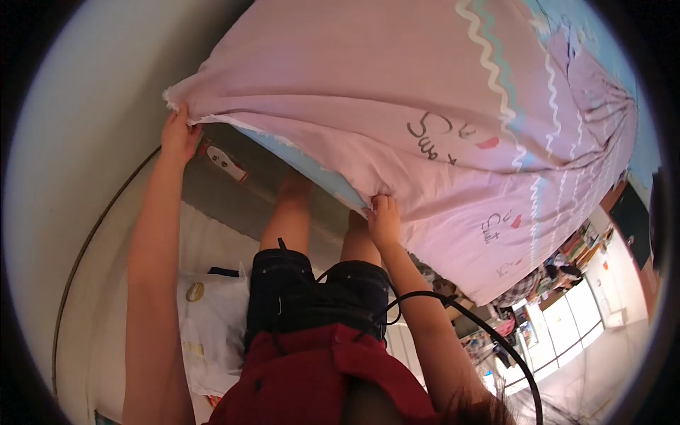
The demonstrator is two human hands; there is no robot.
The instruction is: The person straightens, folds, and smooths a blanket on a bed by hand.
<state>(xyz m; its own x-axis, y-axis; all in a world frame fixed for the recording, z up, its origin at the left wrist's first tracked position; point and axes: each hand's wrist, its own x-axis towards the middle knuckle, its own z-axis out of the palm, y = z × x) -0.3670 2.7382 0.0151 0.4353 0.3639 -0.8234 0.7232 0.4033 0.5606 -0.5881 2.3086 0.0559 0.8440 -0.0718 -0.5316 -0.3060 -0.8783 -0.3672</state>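
A large pink cloth [340, 78] with wavy white and teal lines, small red hearts and dark lettering spreads across the upper view. My left hand [181, 134] pinches its frayed corner at the upper left. Near the middle, my right hand [384, 216] grips the lower edge, with the fingers closed on the fabric. Between my hands the edge hangs slack, and a light blue layer [301, 157] shows beneath it. On the right the cloth is bunched into folds.
A pale wall [85, 127] rises on the left. A white plastic bag [216, 312] lies beside my legs, and a black cable [489, 329] crosses my right arm. A slipper-like item [227, 163] is on the floor. Cluttered shelves and a bright window [567, 326] stand at the right.
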